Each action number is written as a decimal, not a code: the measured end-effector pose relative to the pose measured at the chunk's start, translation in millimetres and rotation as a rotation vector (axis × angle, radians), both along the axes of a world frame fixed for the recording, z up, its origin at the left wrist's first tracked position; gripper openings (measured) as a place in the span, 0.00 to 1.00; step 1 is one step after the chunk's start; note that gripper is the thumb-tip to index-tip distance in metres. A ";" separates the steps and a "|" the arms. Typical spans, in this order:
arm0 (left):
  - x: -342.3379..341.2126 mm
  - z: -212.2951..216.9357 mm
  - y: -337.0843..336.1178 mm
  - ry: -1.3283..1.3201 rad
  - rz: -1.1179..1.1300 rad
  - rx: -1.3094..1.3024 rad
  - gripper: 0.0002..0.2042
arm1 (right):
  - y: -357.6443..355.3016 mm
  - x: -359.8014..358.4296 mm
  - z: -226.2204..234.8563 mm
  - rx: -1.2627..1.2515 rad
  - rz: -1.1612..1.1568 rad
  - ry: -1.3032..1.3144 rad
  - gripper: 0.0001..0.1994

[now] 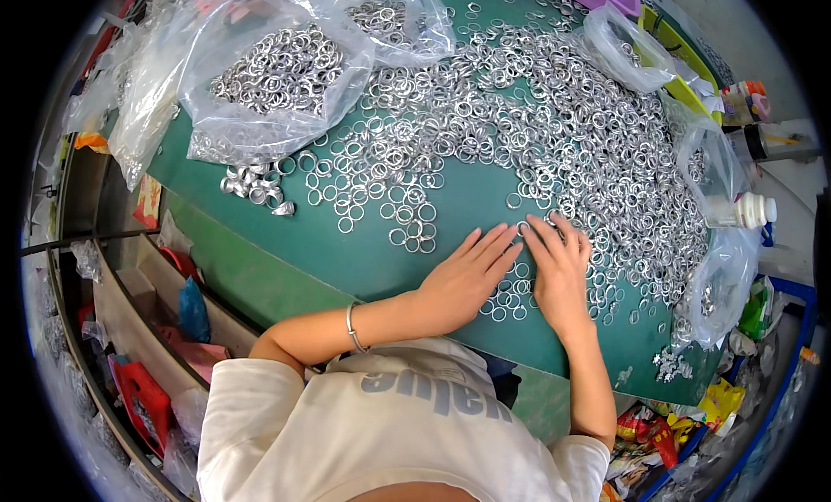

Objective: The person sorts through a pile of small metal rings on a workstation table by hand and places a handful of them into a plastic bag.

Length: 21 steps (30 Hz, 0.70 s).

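Observation:
My left hand (467,277) lies palm down on the green table, its fingers stretched toward a small group of silver rings (511,296) between my hands. My right hand (561,273) is palm down too, fingers spread, and its fingertips touch rings at the edge of a big heap of silver rings (606,147). The rings under my palms are hidden. Left of my hands, a loose patch of rings (411,216) lies mostly one deep on the table.
Clear plastic bags of rings (277,78) stand at the back left, beside a small cluster of thicker rings (255,186). A white bottle (751,210) and a plastic bag (723,286) border the right edge. An open drawer (156,286) is at the left.

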<state>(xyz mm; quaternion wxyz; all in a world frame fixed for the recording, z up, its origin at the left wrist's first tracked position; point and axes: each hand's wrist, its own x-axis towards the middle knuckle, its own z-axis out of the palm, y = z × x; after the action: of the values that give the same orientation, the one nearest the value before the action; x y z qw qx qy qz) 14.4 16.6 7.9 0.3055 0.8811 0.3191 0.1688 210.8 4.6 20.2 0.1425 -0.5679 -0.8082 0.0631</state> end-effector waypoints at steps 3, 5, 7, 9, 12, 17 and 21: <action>-2.0 -5.0 -11.8 -0.033 -0.093 -0.068 0.32 | -19.2 -0.5 9.3 -0.055 0.011 -0.014 0.22; -16.4 0.9 -12.6 -0.089 -0.084 -0.110 0.31 | -26.6 8.1 10.8 -0.071 0.033 0.093 0.21; -31.6 8.3 -11.3 -0.045 0.029 -0.041 0.30 | -26.5 8.8 10.6 -0.043 0.028 0.288 0.20; -45.9 14.2 -8.3 0.102 0.240 0.138 0.30 | -20.0 -3.6 13.5 -0.062 0.081 0.259 0.17; -73.6 8.3 -14.5 0.191 0.223 0.103 0.27 | -13.8 -16.7 11.5 -0.166 0.220 0.226 0.16; -113.0 -0.5 -17.1 0.069 0.316 0.082 0.23 | 12.4 -36.0 18.8 -0.130 0.238 0.258 0.18; -124.7 -7.0 -5.3 0.020 0.487 0.187 0.22 | 39.6 -69.2 14.5 -0.062 0.324 0.178 0.18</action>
<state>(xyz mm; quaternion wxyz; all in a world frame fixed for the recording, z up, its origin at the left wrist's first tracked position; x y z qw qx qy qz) -110.2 11.3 0.9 0.1697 0.8045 0.5076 0.2573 141.6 44.3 34.8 0.1839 -0.4266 -0.8710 0.1601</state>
